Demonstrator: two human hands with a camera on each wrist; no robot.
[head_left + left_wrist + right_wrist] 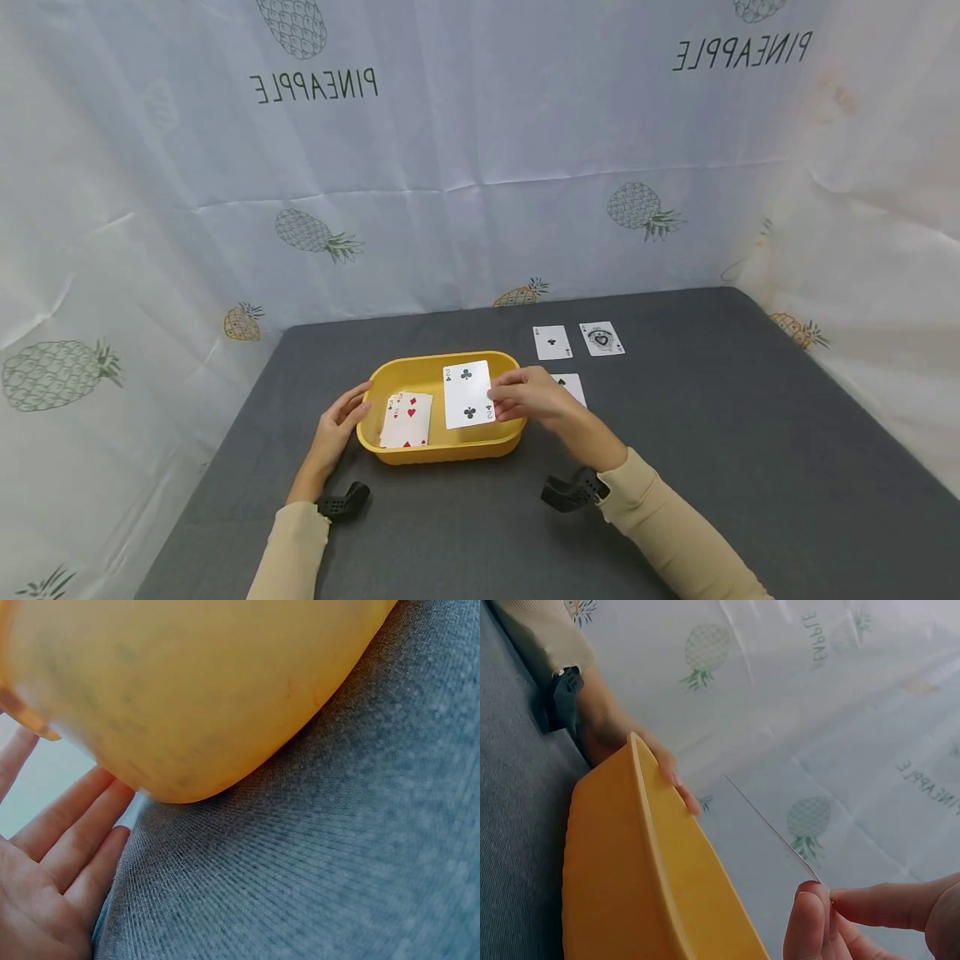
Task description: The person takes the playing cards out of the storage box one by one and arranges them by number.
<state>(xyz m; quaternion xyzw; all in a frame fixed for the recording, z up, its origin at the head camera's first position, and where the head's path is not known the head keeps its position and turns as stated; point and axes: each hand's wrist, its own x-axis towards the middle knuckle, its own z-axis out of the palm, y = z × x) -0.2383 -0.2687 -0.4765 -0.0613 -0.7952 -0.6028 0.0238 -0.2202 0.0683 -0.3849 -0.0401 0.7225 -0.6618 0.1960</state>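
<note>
Two of clubs (469, 395): pinched by its right edge in the right hand (536, 393), above the yellow tray (450, 454). Left hand (337, 429): fingers extended, touching the tray's left end. Tray contents: overlapping face-up cards (407, 421) at the left. Right of the tray: three loose cards (552, 342) on the grey worktop (675, 408), one partly hidden.

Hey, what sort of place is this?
It looks like a curtained-off table, perhaps for recording handwork: pineapple-print curtains hang behind and at both sides of the dark grey tabletop, and the person wears black wrist devices.
</note>
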